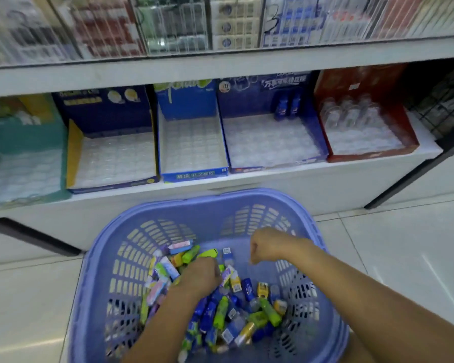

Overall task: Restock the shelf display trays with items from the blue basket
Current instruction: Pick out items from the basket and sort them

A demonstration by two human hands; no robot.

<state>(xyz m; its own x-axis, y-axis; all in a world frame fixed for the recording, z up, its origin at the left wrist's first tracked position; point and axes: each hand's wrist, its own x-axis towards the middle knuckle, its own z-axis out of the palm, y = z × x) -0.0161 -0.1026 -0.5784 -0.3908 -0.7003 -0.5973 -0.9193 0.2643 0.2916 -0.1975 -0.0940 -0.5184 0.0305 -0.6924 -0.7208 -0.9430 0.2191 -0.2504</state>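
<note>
Restocking had barely begun: display trays (192, 148) on the shelf (273, 176) stood nearly bare, packets (220, 313) heaped in the blue basket (207, 199), left hand (202, 279) buried among them, grasp hidden, right hand (270, 244) curled, seemingly empty.

Both arms bare, reaching forward and down. Left forearm (165, 318) comes in from the bottom edge, angled up and to the right. Left hand (202, 277) is palm down, knuckles bent, fingers out of sight beneath it; we cannot tell its grip. Right forearm (364, 289) enters from the lower right. Right hand (269, 244) sits farther forward than the left, wrist bent down, fingers curled under like a loose fist. We note the hands near each other, not touching.
</note>
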